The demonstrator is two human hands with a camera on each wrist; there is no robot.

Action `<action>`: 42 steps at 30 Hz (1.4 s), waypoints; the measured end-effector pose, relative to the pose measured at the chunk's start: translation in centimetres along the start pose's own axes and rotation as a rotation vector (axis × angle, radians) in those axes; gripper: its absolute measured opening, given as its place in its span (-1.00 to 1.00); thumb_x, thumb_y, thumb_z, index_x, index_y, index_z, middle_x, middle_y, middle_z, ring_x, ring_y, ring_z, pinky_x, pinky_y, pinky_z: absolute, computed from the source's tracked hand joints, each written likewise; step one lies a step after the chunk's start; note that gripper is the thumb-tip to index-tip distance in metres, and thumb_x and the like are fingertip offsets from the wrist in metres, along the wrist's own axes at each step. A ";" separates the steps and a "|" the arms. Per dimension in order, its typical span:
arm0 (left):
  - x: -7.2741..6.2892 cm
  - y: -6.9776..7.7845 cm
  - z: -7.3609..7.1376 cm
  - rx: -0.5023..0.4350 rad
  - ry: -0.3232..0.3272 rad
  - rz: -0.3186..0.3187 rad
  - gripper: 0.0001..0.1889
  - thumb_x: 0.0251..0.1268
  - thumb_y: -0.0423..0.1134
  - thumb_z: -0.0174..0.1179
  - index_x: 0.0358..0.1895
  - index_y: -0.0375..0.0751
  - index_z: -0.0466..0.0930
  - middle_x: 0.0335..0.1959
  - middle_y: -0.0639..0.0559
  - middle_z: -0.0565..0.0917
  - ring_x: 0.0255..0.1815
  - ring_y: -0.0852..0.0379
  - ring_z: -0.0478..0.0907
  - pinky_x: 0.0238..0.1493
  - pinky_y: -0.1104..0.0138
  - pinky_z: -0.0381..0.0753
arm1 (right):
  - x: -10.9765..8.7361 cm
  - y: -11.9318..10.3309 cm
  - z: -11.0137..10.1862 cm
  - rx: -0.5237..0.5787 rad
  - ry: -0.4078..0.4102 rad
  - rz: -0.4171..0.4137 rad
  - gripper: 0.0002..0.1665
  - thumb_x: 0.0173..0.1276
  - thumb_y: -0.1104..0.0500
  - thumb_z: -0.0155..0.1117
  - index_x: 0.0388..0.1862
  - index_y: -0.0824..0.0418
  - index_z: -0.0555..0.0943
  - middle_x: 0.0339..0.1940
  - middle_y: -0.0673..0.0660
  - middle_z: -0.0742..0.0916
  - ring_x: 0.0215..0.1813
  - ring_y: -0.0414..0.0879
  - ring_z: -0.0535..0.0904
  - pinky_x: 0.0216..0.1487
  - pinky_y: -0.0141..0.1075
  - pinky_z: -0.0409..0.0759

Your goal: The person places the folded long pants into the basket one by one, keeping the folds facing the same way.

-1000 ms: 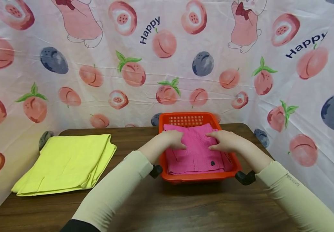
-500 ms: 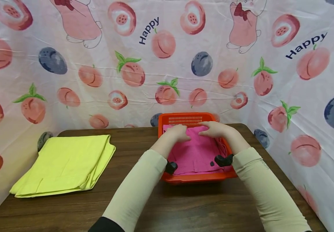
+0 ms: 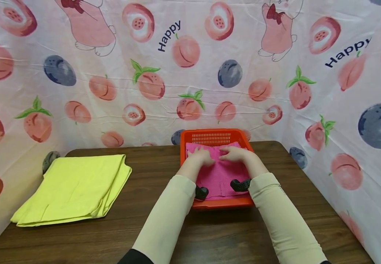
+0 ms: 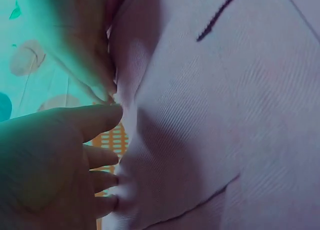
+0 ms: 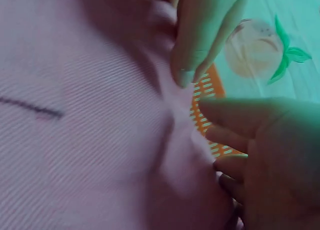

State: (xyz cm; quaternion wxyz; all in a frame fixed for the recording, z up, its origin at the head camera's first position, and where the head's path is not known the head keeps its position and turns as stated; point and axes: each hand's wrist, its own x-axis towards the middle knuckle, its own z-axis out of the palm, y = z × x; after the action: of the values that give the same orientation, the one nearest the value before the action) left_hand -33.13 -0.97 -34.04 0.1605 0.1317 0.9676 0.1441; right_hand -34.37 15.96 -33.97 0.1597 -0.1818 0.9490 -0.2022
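The step in hand, I judge, is settling the folded pink cloth (image 3: 221, 179) in the basket (image 3: 223, 202). My left grip (image 3: 202, 157) and right grip (image 3: 235, 154) are at its far edge, thumbs apart from fingers, fingertips against the fabric, with no pinch that I can see. The pink cloth lies between and below my grips and runs back toward me. Next probably calls for light, even pressing; the yellow cloth (image 3: 78, 187) lies well left of my left grip, on the worktop (image 3: 121, 212).
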 end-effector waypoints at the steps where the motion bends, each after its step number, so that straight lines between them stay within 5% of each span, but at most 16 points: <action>1: 0.1 0.0 0.1 0.002 -0.008 0.000 -0.34 0.41 0.11 -0.01 0.44 -0.20 0.24 0.50 -0.23 0.02 0.51 -0.17 -0.16 0.37 -0.18 -0.23 | 0.1 0.1 0.2 -0.024 -0.014 0.011 -0.24 0.42 -0.02 0.11 0.44 0.38 0.22 0.43 0.40 0.27 0.47 0.24 0.05 0.41 0.09 -0.03; 9: 1.9 -1.2 1.8 0.082 -0.060 -0.002 -0.20 0.33 0.20 0.01 0.53 -0.08 0.03 0.54 -0.17 -0.13 0.52 -0.12 -0.30 0.37 -0.11 -0.44 | 0.0 0.4 1.0 -0.193 -0.061 0.134 0.01 0.28 -0.31 0.16 0.52 0.20 0.11 0.51 0.40 0.01 0.51 0.26 -0.19 0.34 0.30 -0.26; 15: 0.9 -1.2 1.6 0.143 -0.079 -0.018 -0.15 0.31 0.26 0.01 0.54 -0.03 -0.04 0.55 -0.14 -0.19 0.52 -0.10 -0.33 0.39 -0.07 -0.43 | 0.2 0.4 1.5 -0.280 -0.081 0.193 0.17 0.15 -0.42 0.21 0.54 0.17 0.06 0.52 0.38 -0.02 0.51 0.25 -0.23 0.36 0.26 -0.21; 29: 0.2 -0.9 1.4 0.170 -0.042 -0.074 -0.11 0.26 0.30 0.06 0.54 -0.02 -0.04 0.54 -0.17 -0.16 0.53 -0.09 -0.25 0.40 -0.06 -0.39 | 0.2 -0.4 2.1 -0.273 -0.036 0.289 0.19 0.15 -0.40 0.26 0.57 0.08 -0.01 0.53 0.37 -0.19 0.50 0.24 -0.42 0.40 0.15 -0.32; 42: 1.1 -1.5 1.4 0.130 -0.062 -0.031 -0.11 0.25 0.27 0.10 0.54 -0.01 -0.04 0.54 -0.16 -0.16 0.53 -0.09 -0.27 0.41 -0.04 -0.39 | 0.0 -0.5 2.3 -0.280 -0.049 0.347 0.18 0.13 -0.42 0.24 0.57 0.04 -0.01 0.54 0.31 -0.18 0.50 0.21 -0.45 0.38 0.14 -0.45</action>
State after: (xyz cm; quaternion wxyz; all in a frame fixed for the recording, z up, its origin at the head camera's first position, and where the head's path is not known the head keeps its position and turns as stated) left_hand -33.94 -1.72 -36.09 0.1838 0.1313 0.9713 0.0742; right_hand -33.34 14.83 -35.75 0.1881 -0.0411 0.9807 -0.0336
